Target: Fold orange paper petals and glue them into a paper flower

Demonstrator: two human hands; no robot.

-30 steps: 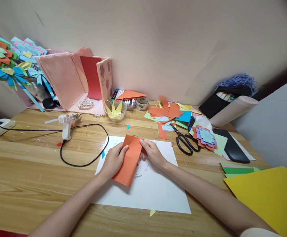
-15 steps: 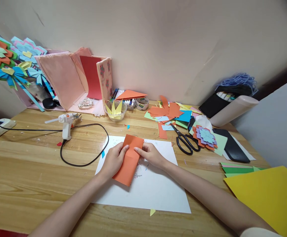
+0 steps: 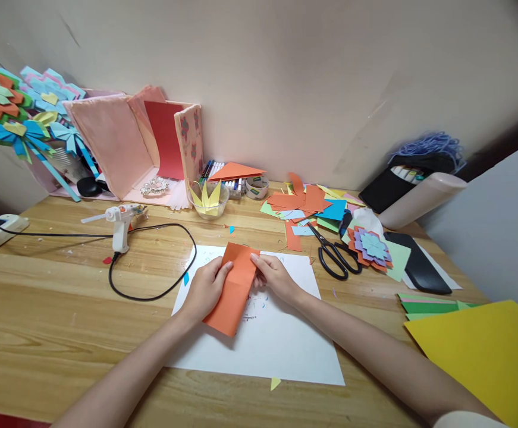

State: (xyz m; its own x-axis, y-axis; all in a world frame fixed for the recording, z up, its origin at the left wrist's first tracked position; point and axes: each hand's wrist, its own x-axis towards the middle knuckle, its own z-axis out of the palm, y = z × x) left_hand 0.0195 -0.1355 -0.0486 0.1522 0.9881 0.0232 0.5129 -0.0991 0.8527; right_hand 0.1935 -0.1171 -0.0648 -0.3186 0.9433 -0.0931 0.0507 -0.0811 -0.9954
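Orange paper (image 3: 232,291) is clamped in my left fingers (image 3: 222,274), right fingers (image 3: 261,264) pinching its 1 o'clock corner, white sheet (image 3: 292,348) underneath, glue gun (image 3: 120,232) off at 10.

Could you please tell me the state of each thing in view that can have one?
Orange rectangular paper: creased, held by the left hand and right hand.
White rectangular paper sheet: lying flat, marked.
White plastic glue gun: unheld, stick protruding, power unclear.
Black-handled metal scissors: lying unheld.
Clear round plastic bowl: uncovered, containing yellow pointed paper.
Layered orange, purple and blue paper flower: assembled, unheld.
Pink boxy organiser: upright, open-fronted.
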